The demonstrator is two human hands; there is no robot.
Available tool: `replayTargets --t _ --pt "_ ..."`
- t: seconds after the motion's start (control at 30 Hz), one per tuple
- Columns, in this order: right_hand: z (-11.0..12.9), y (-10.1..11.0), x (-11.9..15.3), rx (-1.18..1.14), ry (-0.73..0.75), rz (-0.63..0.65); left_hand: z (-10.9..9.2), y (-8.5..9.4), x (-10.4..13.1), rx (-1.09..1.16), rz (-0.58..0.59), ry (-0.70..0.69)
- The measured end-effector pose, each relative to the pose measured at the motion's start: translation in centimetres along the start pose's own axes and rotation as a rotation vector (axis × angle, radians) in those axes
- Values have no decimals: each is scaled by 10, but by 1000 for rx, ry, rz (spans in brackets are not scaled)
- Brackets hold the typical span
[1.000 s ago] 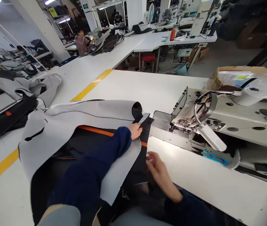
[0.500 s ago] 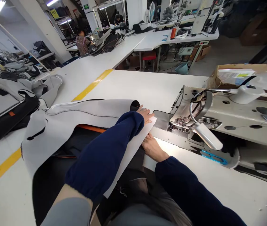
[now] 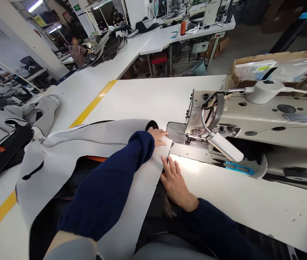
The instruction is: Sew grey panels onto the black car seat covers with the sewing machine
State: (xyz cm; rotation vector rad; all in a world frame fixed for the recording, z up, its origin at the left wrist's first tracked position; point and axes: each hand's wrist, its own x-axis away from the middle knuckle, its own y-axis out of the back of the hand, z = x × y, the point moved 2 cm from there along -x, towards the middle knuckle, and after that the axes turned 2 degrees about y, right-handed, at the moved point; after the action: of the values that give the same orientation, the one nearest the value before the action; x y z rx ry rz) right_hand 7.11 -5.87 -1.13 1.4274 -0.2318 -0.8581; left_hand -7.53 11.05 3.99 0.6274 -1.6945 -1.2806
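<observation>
A large grey fabric piece with a black underside [image 3: 85,144] lies across the table in front of me and drapes toward my lap. My left hand [image 3: 158,136] rests on its upper right corner, fingers stretched out, beside a rolled fold that shows black inside. My right hand [image 3: 176,182] lies at the fabric's right edge with its fingers spread, fingertips touching the edge. Just right of both hands stands a sewing machine [image 3: 253,117], its needle area lit by a white lamp [image 3: 226,146]. The left thumb is hidden.
The white table [image 3: 148,97] carries yellow tape [image 3: 93,103]. More grey and black pieces [image 3: 4,135] lie at the left. A cardboard box [image 3: 229,74] stands behind the machine, and blue snips [image 3: 240,168] lie by its base. A co-worker [image 3: 77,54] sits farther back.
My right hand has come out from along the fabric's edge, and its fingers have spread. The fabric lies flatter near my lap. My view has shifted right.
</observation>
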Motion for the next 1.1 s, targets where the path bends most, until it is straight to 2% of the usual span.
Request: replayTargets --t 0.1,0.17,0.33,0.57,0.73,0.83,0.93,1.1 --pt "-1 -2 -1 33 87 51 9 -3 4 138 32 -118" --pt "-1 -1 -1 39 100 49 10 -8 5 141 14 -148" --pt "1 5 -3 50 128 59 8 -17 -6 27 -151 7" --pt "2 4 -3 56 134 69 4 -15 -19 -71 -100 31" --pt "-1 1 3 57 121 72 -7 -11 -26 -118 -77 28" --pt "-8 6 12 42 100 65 -16 -11 -34 -96 -102 -7" --pt "-16 13 24 28 79 59 -29 -13 -44 -76 -140 -43" --pt "-28 22 41 27 34 59 -54 -9 -60 -65 -136 -62"
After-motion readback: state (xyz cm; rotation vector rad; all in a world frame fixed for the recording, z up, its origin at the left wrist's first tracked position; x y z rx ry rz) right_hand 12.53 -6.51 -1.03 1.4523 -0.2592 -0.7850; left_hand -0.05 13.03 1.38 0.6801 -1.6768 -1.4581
